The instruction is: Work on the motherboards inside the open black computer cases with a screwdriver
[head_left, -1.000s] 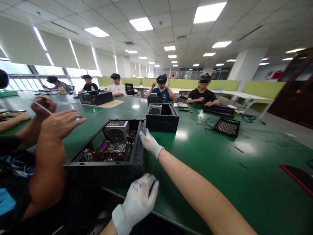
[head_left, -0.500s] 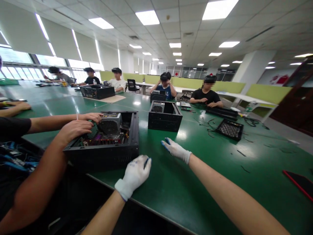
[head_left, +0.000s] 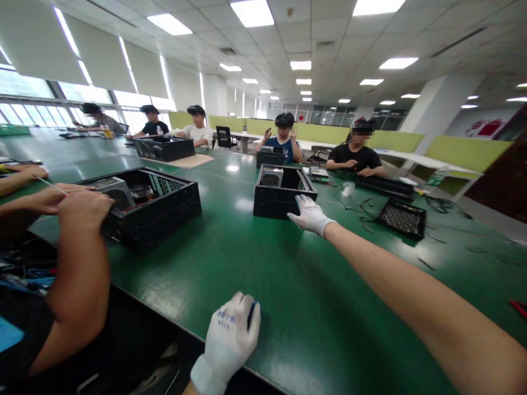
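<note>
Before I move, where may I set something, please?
The table's widest bare patch lies between the left hand, middle case by the right hand and near left case; a smaller one, between right forearm and red item. Cables and a shallow black part crowd the far right.

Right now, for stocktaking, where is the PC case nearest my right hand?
Head view: the case sits right of centre on the table, your right hand at its near right corner.

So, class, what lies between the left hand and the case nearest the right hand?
In the head view, only green tabletop shows between the left hand and that black case.
</note>
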The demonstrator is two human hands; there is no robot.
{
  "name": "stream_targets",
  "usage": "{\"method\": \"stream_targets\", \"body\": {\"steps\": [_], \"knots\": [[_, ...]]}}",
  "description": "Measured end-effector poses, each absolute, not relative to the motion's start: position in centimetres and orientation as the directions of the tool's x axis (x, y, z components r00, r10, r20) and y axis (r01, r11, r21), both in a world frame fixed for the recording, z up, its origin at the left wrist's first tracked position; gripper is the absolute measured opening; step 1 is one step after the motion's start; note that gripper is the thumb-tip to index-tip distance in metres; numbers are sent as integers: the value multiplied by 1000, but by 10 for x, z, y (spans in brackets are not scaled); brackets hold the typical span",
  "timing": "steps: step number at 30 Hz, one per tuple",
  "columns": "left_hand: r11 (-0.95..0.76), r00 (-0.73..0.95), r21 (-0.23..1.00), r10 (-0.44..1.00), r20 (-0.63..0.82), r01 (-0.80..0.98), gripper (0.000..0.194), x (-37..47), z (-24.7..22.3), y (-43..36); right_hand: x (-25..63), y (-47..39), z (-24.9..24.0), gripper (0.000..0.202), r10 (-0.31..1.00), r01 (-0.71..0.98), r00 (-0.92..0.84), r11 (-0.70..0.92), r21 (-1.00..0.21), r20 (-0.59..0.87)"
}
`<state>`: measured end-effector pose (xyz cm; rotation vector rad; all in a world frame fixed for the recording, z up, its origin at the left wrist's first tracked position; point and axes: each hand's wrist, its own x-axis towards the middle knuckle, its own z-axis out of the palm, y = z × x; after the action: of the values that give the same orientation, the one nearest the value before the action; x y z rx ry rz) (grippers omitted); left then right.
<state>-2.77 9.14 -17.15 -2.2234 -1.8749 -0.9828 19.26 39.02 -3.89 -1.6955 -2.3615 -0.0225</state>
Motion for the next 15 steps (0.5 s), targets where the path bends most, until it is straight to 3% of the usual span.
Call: {"method": "stream_targets", "body": {"steps": [5, 11, 15], "knots": [[-268, 39, 349, 839, 543, 898, 17, -28, -173, 94, 180, 440, -25, 80, 932, 957, -284, 288, 13, 225], [-264, 20, 387, 847, 532, 883, 17, -28, -172, 95, 176, 459, -17, 48, 937, 962, -267, 243, 125, 226], [-224, -5, 438, 886, 465, 871, 21, -27, -168, 94, 175, 442, -13, 51, 929, 951, -293, 256, 175, 228]]}}
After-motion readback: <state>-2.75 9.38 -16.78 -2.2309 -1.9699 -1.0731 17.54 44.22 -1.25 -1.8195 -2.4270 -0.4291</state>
